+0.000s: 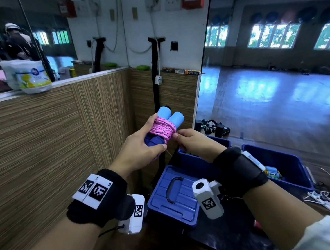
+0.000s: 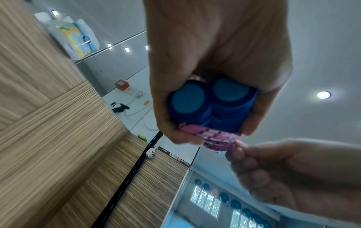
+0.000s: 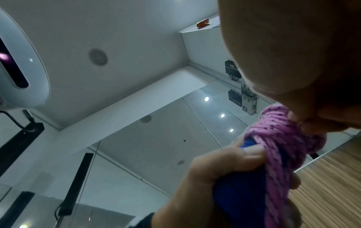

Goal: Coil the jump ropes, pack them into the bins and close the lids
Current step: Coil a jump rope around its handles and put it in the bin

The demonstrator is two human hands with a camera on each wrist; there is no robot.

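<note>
Our left hand (image 1: 140, 145) curls round the two blue handles (image 1: 171, 116), held side by side w/ the pink rope (image 1: 163, 129) wound tight around them, up in the air above the bins. Our right hand (image 1: 191, 140) pinches the rope at the wrap's edge. Risk, imo: the end slips before it's tucked, so the turns spring loose. Below sit a lid (image 1: 173, 197), an open bin (image 1: 204, 157) and another bin (image 1: 282, 162).

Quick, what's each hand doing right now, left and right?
Left hand: closed around the two blue foam jump-rope handles, holding them together.
Right hand: fingertips pinch the pink braided rope wound around those handles.
</note>
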